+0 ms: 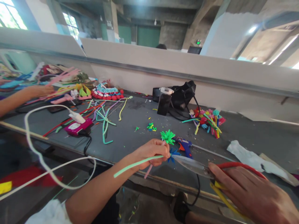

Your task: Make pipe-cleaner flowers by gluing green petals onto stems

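Your left hand is pinched closed above the counter's near edge, holding a pale green strip that trails left across your forearm and a pink strip that slants down. A green tufted flower stands just beyond the fingers; a blue tufted flower sits just right of them. Your right hand grips the red and yellow handles of the scissors, whose tips point left at the blue tufted flower; you cannot tell whether they touch. Just beyond lies a blue glue gun.

Both strips look light, fuzzy and bendable, so pinch them close below the tufts, which would probably crush under pressure. The scissors seem stiffer and heavier, with smooth blades; hold them by the handles.
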Motion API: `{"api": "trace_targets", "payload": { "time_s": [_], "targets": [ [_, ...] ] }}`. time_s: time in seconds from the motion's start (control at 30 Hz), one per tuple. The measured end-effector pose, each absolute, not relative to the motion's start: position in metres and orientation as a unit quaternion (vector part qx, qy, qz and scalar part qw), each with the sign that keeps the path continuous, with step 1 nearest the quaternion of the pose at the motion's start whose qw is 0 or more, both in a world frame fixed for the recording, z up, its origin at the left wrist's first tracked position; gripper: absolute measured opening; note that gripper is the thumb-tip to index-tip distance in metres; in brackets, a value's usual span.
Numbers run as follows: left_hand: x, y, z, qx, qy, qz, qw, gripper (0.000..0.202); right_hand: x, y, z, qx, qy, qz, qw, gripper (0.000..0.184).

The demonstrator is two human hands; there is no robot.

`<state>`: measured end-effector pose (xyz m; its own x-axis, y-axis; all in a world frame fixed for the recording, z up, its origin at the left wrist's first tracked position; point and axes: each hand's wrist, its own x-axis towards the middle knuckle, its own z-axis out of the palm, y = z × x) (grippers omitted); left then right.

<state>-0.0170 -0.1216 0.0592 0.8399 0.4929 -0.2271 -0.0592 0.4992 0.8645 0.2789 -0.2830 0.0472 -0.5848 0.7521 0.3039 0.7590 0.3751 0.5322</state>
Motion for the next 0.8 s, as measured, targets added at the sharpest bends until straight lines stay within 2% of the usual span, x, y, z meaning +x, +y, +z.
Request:
{"api": "trace_targets", "payload": {
  "time_s": [0.2,0.37,0.5,0.8],
  "targets": [
    [-0.02,-0.12,0.063,0.466,0.22,0.185,0.837,0.021,0.282,-0.284,0.036,-0.461,-0.831,-0.311,0.005,0.046],
    [-0.02,-0.118,0.061,0.449,0.229,0.202,0.84,0.022,0.263,-0.277,0.045,-0.461,-0.819,-0.329,0.088,0.036],
    [-0.02,-0.114,0.055,0.445,0.224,0.199,0.844,0.022,0.25,-0.276,0.052,-0.451,-0.814,-0.348,0.115,0.034],
    [-0.019,-0.114,0.053,0.449,0.234,0.193,0.841,0.02,0.263,-0.271,0.05,-0.442,-0.819,-0.364,0.036,0.037]
  ]
}}
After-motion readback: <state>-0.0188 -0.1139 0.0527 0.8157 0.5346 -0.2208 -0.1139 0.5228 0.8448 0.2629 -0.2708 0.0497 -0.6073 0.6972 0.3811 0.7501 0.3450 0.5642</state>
